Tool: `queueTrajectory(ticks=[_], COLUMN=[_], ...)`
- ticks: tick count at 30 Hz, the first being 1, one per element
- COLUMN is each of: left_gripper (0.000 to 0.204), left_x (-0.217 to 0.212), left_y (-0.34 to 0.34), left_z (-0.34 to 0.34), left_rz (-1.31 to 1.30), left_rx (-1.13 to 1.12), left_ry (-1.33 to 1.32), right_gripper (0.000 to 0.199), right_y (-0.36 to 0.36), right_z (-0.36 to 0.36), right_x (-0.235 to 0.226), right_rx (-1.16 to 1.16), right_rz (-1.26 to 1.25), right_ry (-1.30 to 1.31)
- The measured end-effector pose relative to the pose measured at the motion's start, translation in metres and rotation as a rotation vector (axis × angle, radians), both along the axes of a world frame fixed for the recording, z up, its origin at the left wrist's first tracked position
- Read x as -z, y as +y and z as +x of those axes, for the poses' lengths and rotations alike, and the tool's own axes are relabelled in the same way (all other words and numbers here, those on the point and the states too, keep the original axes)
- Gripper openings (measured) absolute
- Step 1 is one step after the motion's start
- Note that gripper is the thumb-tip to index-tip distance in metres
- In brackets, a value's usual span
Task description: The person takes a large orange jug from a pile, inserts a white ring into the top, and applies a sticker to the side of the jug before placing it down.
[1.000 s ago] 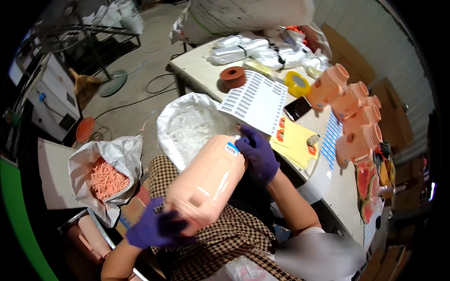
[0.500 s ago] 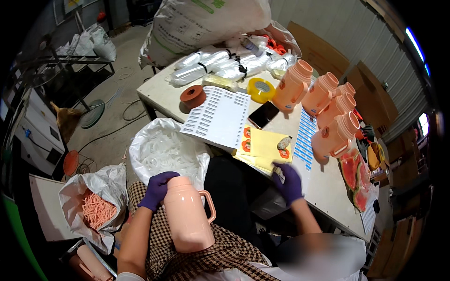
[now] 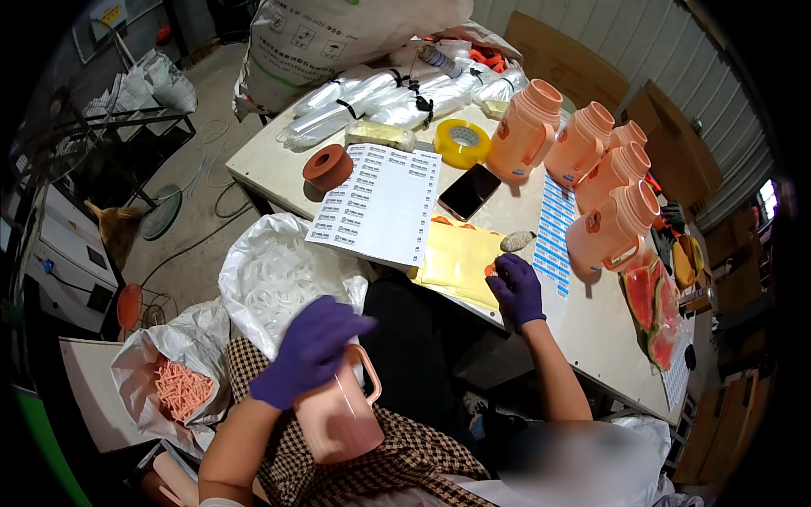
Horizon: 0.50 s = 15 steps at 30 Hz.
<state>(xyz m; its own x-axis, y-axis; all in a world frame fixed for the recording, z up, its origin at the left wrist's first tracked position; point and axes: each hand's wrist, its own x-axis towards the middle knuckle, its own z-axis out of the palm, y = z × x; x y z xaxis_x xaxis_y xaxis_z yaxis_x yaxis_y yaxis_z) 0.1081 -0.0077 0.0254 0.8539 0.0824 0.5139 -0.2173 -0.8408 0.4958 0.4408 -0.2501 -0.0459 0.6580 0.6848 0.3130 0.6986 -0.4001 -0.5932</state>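
A peach plastic jug (image 3: 340, 414) with a side handle leans on my lap. My left hand (image 3: 311, 353), in a purple glove, covers its neck. Motion blurs the fingers, which point right above the handle, so their grip does not show. My right hand (image 3: 517, 294), also gloved in purple, is closed at the right edge of a yellow sticker sheet (image 3: 456, 262). A small orange sticker (image 3: 490, 269) shows at its fingertips. Just beyond that hand lies a mottled oval stone-like piece (image 3: 518, 242). A strip of blue labels (image 3: 554, 228) runs to its right.
Several peach jugs (image 3: 608, 228) stand at the table's right, near watermelon slices (image 3: 644, 308). A white label sheet (image 3: 389, 203), phone (image 3: 470, 193), yellow tape roll (image 3: 461, 144) and brown roll (image 3: 328, 167) lie left. Sacks of clear rings (image 3: 283, 283) and pink pieces (image 3: 182, 390) stand below.
My left hand has shifted from the jug's left side up over its neck. My right hand has moved slightly farther onto the table, and an orange sticker now shows at its fingertips.
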Motion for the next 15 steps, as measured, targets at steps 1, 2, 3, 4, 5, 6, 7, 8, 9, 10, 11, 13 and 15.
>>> queueTrajectory(ticks=[1, 2, 3, 4, 5, 6, 7, 8, 9, 10, 11, 13, 15], left_gripper=[0.057, 0.068, 0.066, 0.065, 0.065, 0.065, 0.065, 0.065, 0.065, 0.064, 0.064, 0.069, 0.074], left_x=[-0.014, -0.019, -0.019, -0.018, -0.016, -0.008, 0.000, 0.012, 0.024, 0.034, 0.037, 0.045, 0.059], left_y=[-0.014, -0.024, -0.032, -0.040, -0.046, -0.053, -0.057, -0.059, -0.056, -0.055, -0.054, -0.049, -0.047], left_z=[0.023, 0.043, 0.064, 0.087, 0.109, 0.135, 0.156, 0.178, 0.196, 0.211, 0.219, 0.230, 0.235], left_rz=[0.028, 0.097, 0.080, 0.060, 0.057, 0.087, 0.123, 0.122, 0.141, 0.156, 0.158, 0.081, 0.124], left_rx=[0.094, 0.148, 0.171, 0.198, 0.200, 0.192, 0.176, 0.173, 0.135, 0.101, 0.098, -0.031, -0.081], left_ry=[0.034, -0.018, 0.011, 0.034, 0.022, 0.014, 0.012, 0.006, 0.025, 0.045, 0.045, 0.369, 0.374], right_gripper=[0.036, 0.041, 0.041, 0.044, 0.047, 0.049, 0.049, 0.046, 0.044, 0.039, 0.039, 0.034, 0.030], right_y=[0.001, 0.004, 0.005, 0.004, 0.004, 0.000, 0.001, 0.003, 0.010, 0.016, 0.020, 0.029, 0.031], right_z=[0.003, 0.005, 0.009, 0.015, 0.022, 0.031, 0.036, 0.041, 0.043, 0.043, 0.042, 0.042, 0.045], right_x=[0.007, 0.010, 0.010, 0.007, 0.003, 0.007, 0.010, 0.010, 0.007, 0.005, 0.003, -0.002, -0.006], right_rx=[0.049, 0.089, 0.087, 0.074, 0.060, 0.052, 0.052, 0.086, 0.111, 0.144, 0.140, 0.209, 0.234], right_rz=[0.039, 0.082, 0.077, 0.010, -0.050, -0.029, -0.032, -0.032, -0.026, -0.038, -0.036, -0.065, -0.083], right_ry=[-0.072, -0.144, -0.145, -0.060, 0.020, 0.013, 0.008, 0.061, 0.115, 0.081, 0.080, 0.210, 0.408])
